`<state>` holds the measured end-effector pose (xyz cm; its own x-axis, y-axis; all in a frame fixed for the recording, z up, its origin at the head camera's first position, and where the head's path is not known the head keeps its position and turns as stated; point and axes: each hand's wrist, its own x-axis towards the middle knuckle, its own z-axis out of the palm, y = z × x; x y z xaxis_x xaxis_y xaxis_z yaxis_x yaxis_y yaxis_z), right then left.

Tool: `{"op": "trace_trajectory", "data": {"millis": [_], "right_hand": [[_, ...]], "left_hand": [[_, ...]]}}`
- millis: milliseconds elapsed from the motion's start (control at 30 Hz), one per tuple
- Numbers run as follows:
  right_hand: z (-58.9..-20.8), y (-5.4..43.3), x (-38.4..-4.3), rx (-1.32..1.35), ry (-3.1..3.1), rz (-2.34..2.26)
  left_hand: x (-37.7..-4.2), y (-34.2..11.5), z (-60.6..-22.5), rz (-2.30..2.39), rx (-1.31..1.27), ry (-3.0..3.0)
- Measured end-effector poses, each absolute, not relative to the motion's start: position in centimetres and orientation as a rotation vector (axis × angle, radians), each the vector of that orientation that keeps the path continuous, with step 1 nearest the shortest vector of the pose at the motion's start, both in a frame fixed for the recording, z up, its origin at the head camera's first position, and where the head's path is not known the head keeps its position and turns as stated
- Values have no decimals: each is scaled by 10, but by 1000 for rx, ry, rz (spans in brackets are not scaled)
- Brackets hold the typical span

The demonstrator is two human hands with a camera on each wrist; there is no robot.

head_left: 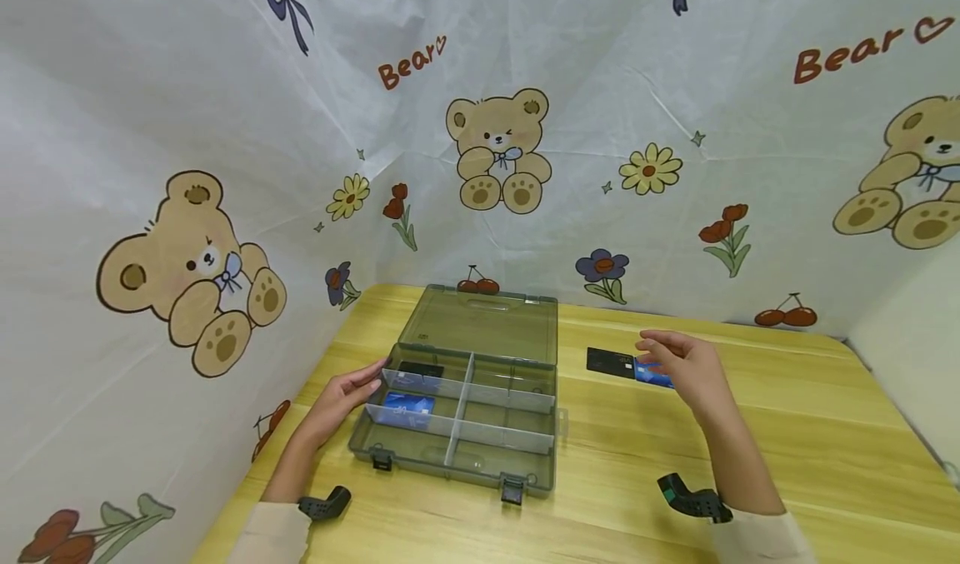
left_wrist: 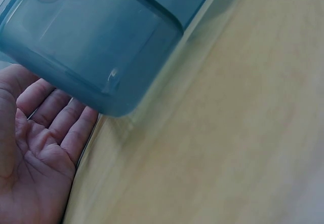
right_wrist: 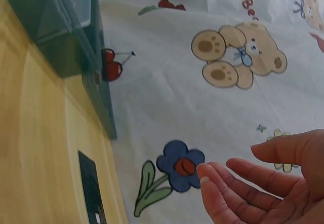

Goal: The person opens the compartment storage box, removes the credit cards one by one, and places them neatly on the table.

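Note:
An organizer box (head_left: 501, 461) of clear grey-green plastic lies on the table with its lid (head_left: 480, 326) folded back. In its left column, a black card (head_left: 422, 371) lies in the rear compartment and a blue card (head_left: 405, 409) in the middle one. My left hand (head_left: 341, 400) rests against the box's left side, fingers fairly straight; their tips are hidden in the left wrist view. Right of the box lie another black card (head_left: 609, 362) and another blue card (head_left: 651, 372), end to end. My right hand (head_left: 686, 372) hovers over the blue one, fingers loosely bent, holding nothing.
Thin dividers (head_left: 459, 414) split the box into several compartments. Two dark latches (head_left: 512, 491) stick out at its front. Behind and beside the wooden table (head_left: 615, 472) hangs a white cloth (head_left: 585, 72) printed with bears and flowers.

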<state>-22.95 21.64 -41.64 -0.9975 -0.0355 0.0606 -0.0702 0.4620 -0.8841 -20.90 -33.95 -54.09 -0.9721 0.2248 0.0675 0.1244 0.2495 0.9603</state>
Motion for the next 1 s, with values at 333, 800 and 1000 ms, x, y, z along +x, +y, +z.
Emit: {"op": "trace_trajectory", "data": {"millis": [333,800,1000], "right_hand": [[-418,185,-219,256,-2594,1906],[-430,118,-202,432,-2551,2230],[-426,88,-194,564,-2566,2361]], "left_hand": [[-213,-339,-540,1840,357,2412],[-210,-339,-545,1837,303,2435],[-211,-339,-543,1824,306,2427]]}}
